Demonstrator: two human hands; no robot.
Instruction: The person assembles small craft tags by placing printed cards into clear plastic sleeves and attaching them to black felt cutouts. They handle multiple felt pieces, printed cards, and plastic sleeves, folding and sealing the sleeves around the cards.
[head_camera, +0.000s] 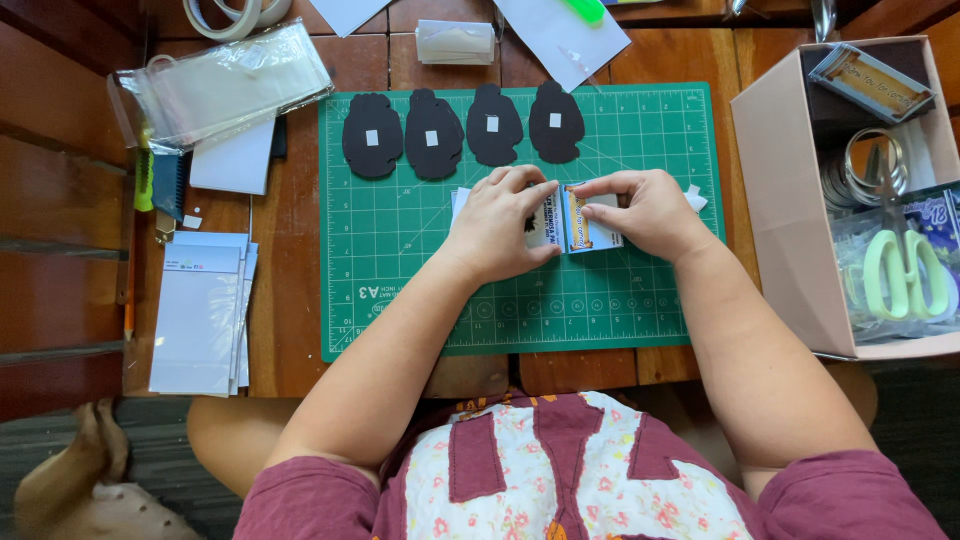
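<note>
Card (585, 232) with the printed face is sitting mid-way across the green cutting mat (640, 300), long axis running away from the body, both hands meeting over it — right hand (645, 212) pinching its right edge, left hand (497, 230) pressing a paler piece (545, 228) against its left.

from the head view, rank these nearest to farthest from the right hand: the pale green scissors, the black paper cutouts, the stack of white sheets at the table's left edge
From the right hand:
1. Row of black paper cutouts, just above and to the left on the green cutting mat.
2. Pale green scissors, off to the right in the pink cardboard box.
3. Stack of white sheets, far left.
</note>
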